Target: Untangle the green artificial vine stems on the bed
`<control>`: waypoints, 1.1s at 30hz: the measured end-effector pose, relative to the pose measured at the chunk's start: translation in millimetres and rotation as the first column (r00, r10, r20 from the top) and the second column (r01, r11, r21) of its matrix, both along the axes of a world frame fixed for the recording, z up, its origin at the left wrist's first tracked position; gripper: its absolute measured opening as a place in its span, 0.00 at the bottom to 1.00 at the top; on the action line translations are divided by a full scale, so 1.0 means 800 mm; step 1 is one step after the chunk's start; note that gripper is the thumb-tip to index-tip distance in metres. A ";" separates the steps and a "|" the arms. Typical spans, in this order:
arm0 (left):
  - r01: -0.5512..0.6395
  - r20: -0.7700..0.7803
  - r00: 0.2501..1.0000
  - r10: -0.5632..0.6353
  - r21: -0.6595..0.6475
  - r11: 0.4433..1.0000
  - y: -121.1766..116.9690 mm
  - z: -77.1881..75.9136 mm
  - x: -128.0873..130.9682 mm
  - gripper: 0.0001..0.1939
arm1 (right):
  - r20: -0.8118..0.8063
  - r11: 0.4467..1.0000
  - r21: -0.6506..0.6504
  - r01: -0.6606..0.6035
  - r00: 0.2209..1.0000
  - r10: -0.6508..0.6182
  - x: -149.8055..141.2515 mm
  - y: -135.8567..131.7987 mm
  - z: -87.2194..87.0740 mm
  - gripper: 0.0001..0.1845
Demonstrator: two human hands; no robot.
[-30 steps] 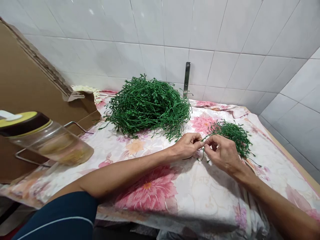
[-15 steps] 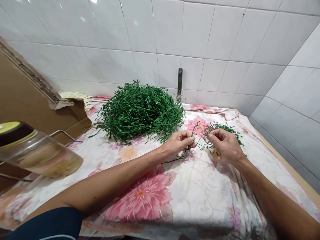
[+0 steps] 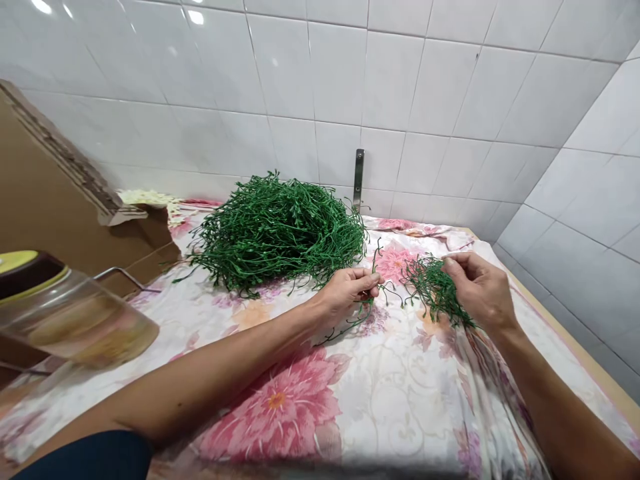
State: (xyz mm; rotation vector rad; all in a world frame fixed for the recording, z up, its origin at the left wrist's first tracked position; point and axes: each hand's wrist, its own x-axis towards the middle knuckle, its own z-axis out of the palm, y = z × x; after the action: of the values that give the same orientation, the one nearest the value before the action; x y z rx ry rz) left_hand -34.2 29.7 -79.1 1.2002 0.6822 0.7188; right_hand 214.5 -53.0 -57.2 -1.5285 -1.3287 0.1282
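Observation:
In the head view, my left hand (image 3: 353, 287) pinches a few thin green artificial plant stems (image 3: 377, 255) between thumb and fingers. Their branched ends stick up and out to the right, and dark tails trail below the wrist. To the right, my right hand (image 3: 477, 287) is closed at the edge of a small pile of the same stems (image 3: 435, 290). Thumb and forefinger meet over that pile; what lies between them, if anything, is hidden. Behind my left hand sits a large tangled heap of green stems (image 3: 280, 233).
A flowered cloth (image 3: 390, 400) covers the table. On the left stand a clear bottle with a yellow and dark lid (image 3: 95, 317) and a cardboard box (image 3: 60, 173). A metal strip (image 3: 359, 177) is fixed to the white tiled wall (image 3: 280, 60) behind the heap.
My hands have moved apart from where they met. The left keeps hold of the stems, while the right has shifted right to the small pile. The view has tilted up slightly.

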 end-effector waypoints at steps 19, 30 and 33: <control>0.046 -0.058 0.998 -0.032 0.248 0.968 -0.008 -0.013 0.009 0.21 | 0.145 0.898 -0.192 -0.396 0.894 0.425 -0.073 -0.008 -0.028 0.15; 0.047 -0.082 0.996 -0.024 0.292 0.955 -0.011 -0.013 0.008 0.18 | -0.056 0.870 -0.226 -0.438 0.898 0.437 -0.065 -0.006 -0.026 0.07; 0.088 -0.117 0.992 -0.057 0.280 0.956 -0.010 -0.015 0.007 0.19 | -0.087 0.878 -0.202 -0.435 0.901 0.426 -0.062 -0.004 -0.026 0.08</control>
State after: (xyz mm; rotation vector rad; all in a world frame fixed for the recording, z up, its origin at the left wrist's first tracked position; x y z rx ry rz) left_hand -28.5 21.4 -90.8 1.5298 0.6333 0.7102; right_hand 165.1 -56.5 -77.6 -1.3715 -1.6491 0.6020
